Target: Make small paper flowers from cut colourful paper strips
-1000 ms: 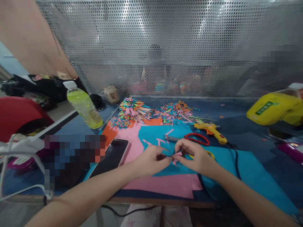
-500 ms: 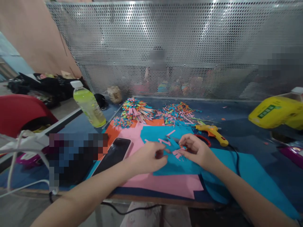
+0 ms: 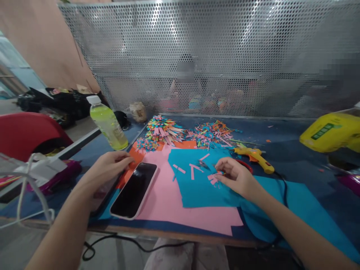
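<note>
Pink paper strips [image 3: 213, 179] sit pinched under my right hand [image 3: 234, 176] on the blue sheet [image 3: 197, 189]; left of it, my left hand [image 3: 108, 167], loosely curled and empty, nears the phone [image 3: 135, 189].

R hand [image 3: 234, 176] on pink scraps [image 3: 212, 179]; L hand [image 3: 108, 167] by phone [image 3: 135, 189].

Counts of things on the tabletop [image 3: 281, 138]

One phone [image 3: 134, 189], one green bottle [image 3: 108, 123], one glue gun [image 3: 254, 155], one yellow jug [image 3: 332, 133], two heaps of paper scraps [image 3: 161, 131] [image 3: 209, 134], three loose pink strips [image 3: 179, 168] [image 3: 192, 171] [image 3: 204, 157] on the blue sheet [image 3: 197, 187], two hands [image 3: 108, 167] [image 3: 234, 176].
</note>
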The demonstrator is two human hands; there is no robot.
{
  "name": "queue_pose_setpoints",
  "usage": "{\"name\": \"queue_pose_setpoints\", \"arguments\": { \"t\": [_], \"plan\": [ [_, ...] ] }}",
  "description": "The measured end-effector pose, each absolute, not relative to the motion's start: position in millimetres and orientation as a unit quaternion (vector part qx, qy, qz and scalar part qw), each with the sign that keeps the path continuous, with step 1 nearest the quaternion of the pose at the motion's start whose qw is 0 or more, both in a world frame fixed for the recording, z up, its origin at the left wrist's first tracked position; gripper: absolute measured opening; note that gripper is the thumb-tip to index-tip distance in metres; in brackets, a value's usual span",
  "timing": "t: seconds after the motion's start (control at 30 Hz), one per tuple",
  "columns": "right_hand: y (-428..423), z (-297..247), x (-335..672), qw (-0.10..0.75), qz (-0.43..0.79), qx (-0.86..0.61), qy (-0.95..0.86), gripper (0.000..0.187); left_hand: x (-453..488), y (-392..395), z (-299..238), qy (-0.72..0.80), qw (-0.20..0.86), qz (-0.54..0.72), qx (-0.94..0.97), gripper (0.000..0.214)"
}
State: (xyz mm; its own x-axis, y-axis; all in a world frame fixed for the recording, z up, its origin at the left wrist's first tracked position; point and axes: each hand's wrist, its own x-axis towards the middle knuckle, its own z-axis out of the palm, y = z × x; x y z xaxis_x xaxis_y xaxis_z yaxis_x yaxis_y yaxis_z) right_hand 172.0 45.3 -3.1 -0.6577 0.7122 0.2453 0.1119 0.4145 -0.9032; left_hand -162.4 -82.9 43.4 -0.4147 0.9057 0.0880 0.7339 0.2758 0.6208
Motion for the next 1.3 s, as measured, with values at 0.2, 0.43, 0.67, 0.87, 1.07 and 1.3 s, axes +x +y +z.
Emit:
{"name": "queue_pose_setpoints", "arguments": {
  "t": [0.2,0.43,0.67,0.87,1.07,1.3],
  "plan": [
    [52.1,-10.9,173.4,0.318,0.467,-0.260,-0.783,0.019,-155.0,-68.2,35.7,0.765,0.158,0.374,0.500,0.035],
    [54.4,-15.8,174.3,0.302,0.461,-0.276,-0.787,0.021,-102.1,-61.8,37.3,0.649,0.215,0.464,0.563,0.029],
    [52.5,-12.1,176.1,0.285,0.446,-0.289,-0.798,0.021,-51.1,-54.7,49.6,0.564,0.294,0.469,0.612,0.022],
    [52.5,-16.0,176.9,0.274,0.400,-0.300,-0.821,0.018,-34.6,-47.2,47.0,0.516,0.351,0.456,0.635,0.023],
    [49.6,-5.1,178.7,0.313,0.232,-0.256,-0.885,0.019,-18.4,-36.6,47.1,0.504,0.403,0.438,0.626,0.027],
    [38.7,1.6,176.9,0.353,0.288,-0.173,-0.873,0.017,-9.3,-21.0,22.2,0.529,0.355,0.408,0.654,0.046]
  ]
}}
